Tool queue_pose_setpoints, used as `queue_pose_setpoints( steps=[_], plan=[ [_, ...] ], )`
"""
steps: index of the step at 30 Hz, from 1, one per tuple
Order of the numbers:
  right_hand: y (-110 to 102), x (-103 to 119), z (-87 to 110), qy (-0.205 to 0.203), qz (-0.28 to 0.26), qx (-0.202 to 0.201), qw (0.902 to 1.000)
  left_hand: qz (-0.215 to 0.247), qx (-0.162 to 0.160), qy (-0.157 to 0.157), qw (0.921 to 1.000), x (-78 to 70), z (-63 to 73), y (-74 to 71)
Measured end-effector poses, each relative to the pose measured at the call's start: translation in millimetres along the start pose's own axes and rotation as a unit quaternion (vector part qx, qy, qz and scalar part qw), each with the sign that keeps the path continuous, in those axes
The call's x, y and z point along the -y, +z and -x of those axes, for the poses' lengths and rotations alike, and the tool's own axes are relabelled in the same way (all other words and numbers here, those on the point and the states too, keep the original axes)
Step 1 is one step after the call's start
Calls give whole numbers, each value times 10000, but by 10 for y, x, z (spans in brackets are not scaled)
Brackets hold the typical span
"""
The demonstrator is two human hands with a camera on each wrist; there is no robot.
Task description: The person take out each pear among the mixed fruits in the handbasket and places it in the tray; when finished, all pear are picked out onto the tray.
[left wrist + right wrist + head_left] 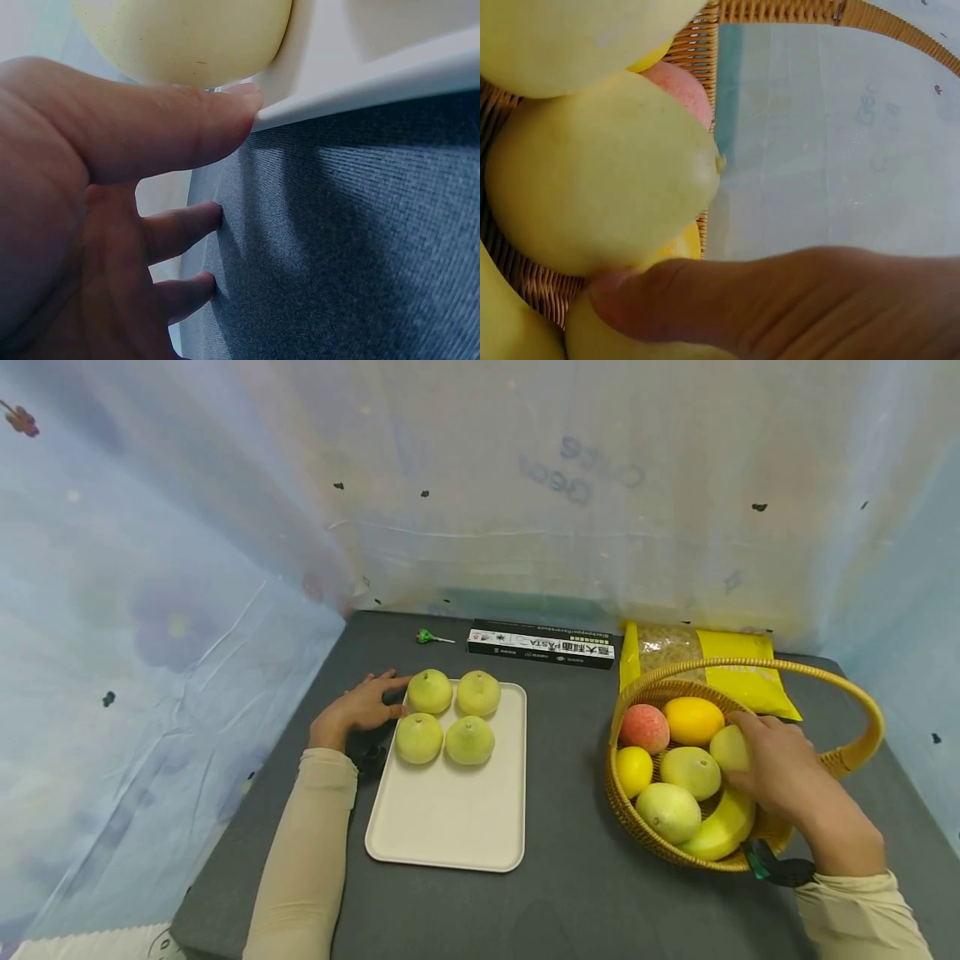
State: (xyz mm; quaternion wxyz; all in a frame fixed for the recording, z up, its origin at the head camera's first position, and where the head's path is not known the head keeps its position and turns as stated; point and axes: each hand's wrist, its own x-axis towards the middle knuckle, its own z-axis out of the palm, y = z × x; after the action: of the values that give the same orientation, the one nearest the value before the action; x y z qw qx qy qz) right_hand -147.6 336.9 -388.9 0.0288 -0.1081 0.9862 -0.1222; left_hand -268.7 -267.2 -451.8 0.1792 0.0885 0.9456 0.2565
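Evidently the right hand is curled over the held melon, at about two o'clock in the basket, thumb on the near side and fingers on the far side, their tips hidden. That fruit looks smooth and firm, so I judge it stiff, modest in weight and a bit slippery; an opposed hold across its widest part should serve best, gentle enough not to bruise the skin. Just beside it are the middle melon at the basket's centre, the mango near twelve o'clock and the banana at five. Farther round lie the near melon at seven, the lemon at nine and the peach at ten. Well apart, the left hand is at ten o'clock of the tray, fingers spread and gripping nothing, thumb tip at the rim. Four melons sit in the tray's twelve-o'clock half, two by two. Beyond are the lollipop at twelve, the box at one and, past the basket, the yellow bag.
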Motion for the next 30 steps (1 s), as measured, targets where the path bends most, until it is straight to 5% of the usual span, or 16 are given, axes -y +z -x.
queue_pose_setpoints(
  steps=[7,18,24,30],
  plan=[
    [-24,50,84,195,-397,-44,9990,-3,-3,-39,10000,-12,-4,-12],
    [-25,323,386,175,-768,-1540,9849,-20,24,-24,10000,-10,31,-11],
    [-61,598,514,-271,-1744,-2228,9588,-38,24,-7,10000,-12,37,-20],
    [-96,986,455,-1218,-2749,-1988,9328,-89,6,-17,10000,-16,33,-19]
  ],
)
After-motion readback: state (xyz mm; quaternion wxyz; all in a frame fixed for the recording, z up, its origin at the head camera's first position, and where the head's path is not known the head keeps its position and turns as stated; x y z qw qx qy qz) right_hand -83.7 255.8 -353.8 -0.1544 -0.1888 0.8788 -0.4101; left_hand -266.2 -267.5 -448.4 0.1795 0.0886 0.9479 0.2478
